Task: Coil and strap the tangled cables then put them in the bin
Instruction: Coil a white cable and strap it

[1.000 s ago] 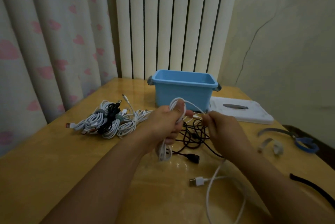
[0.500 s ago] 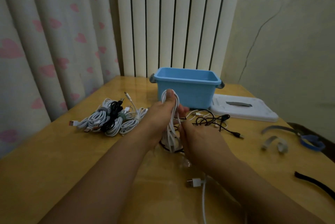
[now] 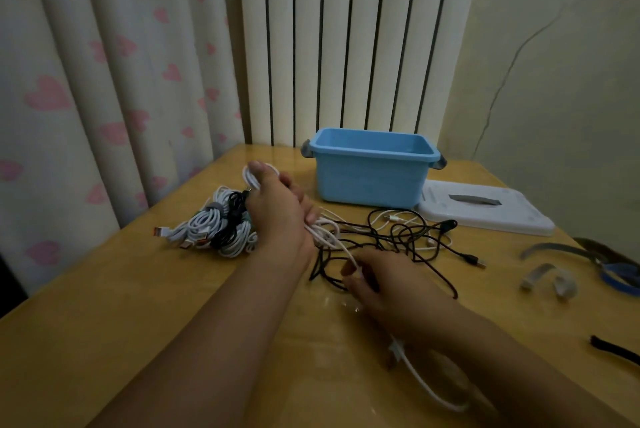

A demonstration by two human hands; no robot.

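You were partway through, by my reading. A pile [image 3: 214, 225] of coiled cables, white and black, some with grey bands round them, lay on the table [image 3: 104, 341] to the left of your left hand [image 3: 277, 209]. None of it was in the bin [image 3: 370, 168] as far as the view showed: the bin stood at the back of the table, its lid [image 3: 485, 207] flat beside it on the right, and what could be seen of its inside looked bare.

Your left hand was clenched round a coil [image 3: 256, 178] of white cable, loops showing above the thumb and more strands trailing out below the fingers toward the right. Your right hand [image 3: 384, 285] pinched that same white cable between thumb and fingertips, just in front of the tangle; the cable's loose tail [image 3: 426, 386] ran on under your right forearm toward the near edge. So this coil was not yet finished, nor strapped.

The tangle [image 3: 398, 237] of thin black cable, with a little white mixed in, lay loose between your hands and the bin, one plug end pointing right. That was left to sort. Spare straps [image 3: 550, 280] waited at the right of the table, well apart from your hands: pale, blue and black ones.

The white cable looked limp and smooth, holding its loops only because you gripped them.
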